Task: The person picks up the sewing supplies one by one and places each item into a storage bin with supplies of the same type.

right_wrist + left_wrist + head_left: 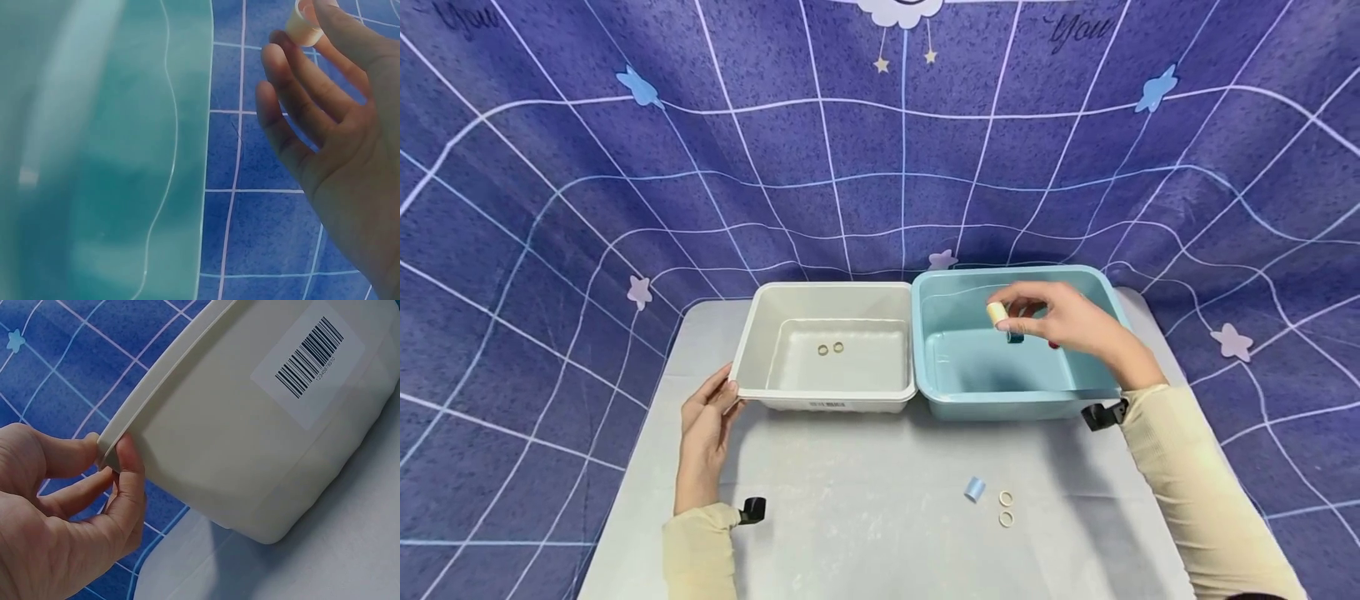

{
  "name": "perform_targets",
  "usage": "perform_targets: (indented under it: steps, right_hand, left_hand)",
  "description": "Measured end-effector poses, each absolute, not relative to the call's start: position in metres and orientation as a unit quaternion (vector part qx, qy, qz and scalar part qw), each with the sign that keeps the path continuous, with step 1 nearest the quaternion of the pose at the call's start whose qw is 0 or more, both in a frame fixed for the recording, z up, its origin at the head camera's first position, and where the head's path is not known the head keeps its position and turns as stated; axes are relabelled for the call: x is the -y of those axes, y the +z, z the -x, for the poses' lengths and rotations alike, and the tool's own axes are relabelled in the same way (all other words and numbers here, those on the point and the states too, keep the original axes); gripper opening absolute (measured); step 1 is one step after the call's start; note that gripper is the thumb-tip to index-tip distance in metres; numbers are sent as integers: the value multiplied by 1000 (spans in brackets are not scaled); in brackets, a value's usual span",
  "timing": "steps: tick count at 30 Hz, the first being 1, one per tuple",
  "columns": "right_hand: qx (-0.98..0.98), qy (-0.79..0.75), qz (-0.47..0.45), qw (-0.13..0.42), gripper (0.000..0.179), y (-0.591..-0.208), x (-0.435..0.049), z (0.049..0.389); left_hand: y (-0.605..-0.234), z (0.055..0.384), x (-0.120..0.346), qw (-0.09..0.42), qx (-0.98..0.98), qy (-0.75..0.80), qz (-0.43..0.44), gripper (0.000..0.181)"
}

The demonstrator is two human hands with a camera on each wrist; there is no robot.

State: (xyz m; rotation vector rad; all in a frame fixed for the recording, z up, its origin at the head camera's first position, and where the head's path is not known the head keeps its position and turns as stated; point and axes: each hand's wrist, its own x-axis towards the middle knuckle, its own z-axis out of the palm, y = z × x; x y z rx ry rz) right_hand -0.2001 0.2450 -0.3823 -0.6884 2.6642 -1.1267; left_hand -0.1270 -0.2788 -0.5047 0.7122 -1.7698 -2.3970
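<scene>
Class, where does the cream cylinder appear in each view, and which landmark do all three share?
Head: the cream cylinder is right of centre, pinched by the right hand over the teal bin.
Left wrist: not in it.
Right wrist: at the top, right of centre, in the same hand.
Shared landmark: the blue grid-patterned cloth.

Two bins, four rings, three cylinders, one half-hidden red piece
</scene>
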Motion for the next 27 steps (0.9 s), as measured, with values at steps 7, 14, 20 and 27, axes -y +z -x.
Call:
perform_targets:
  steps: [7, 14, 20, 27]
  right_hand:
    - [-896, -350, 263, 71, 35, -381, -235, 227]
    - [-890, -331, 291, 114, 31, -381, -225, 248]
    - [-891, -283, 323, 146, 20, -390, -212, 263]
    - [-890, -242, 342, 180, 20, -404, -198, 277]
  left_hand:
    - [-504, 127, 279, 37, 570, -788, -230, 54]
    - [-506, 129, 279, 40, 569, -790, -226, 55]
    - [-506, 126, 280, 41, 575, -787, -221, 55]
    - [-505, 128, 279, 40, 567, -792, -224, 54]
